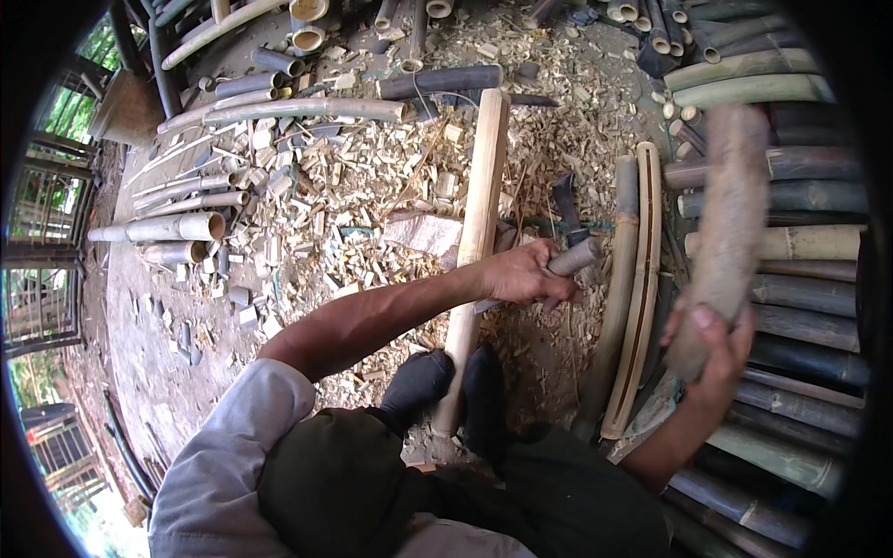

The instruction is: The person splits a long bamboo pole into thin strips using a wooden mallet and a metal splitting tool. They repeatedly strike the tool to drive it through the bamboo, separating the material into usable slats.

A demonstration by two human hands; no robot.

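Note:
My left hand (526,274) is wrapped round the grey-brown handle (577,258) of a chisel. A bit of its pale metal blade (488,305) shows below my wrist, by the squared, light wooden beam (479,200). Whether the edge touches the wood is hidden. My right hand (714,339) grips the lower end of a thick wooden club (730,214), which stands raised to the right, blurred by motion. The beam runs away from me, its near end between my dark-clad feet (484,395). A dark-bladed tool (566,200) lies just beyond my left hand.
Wood chips (326,200) cover the ground. Right of the beam lie a bamboo pole (625,251) and a slotted length (642,279). Stacked bamboo poles (800,298) line the right side. Cut bamboo pieces (177,228) lie left, and more poles (307,110) lie farther off.

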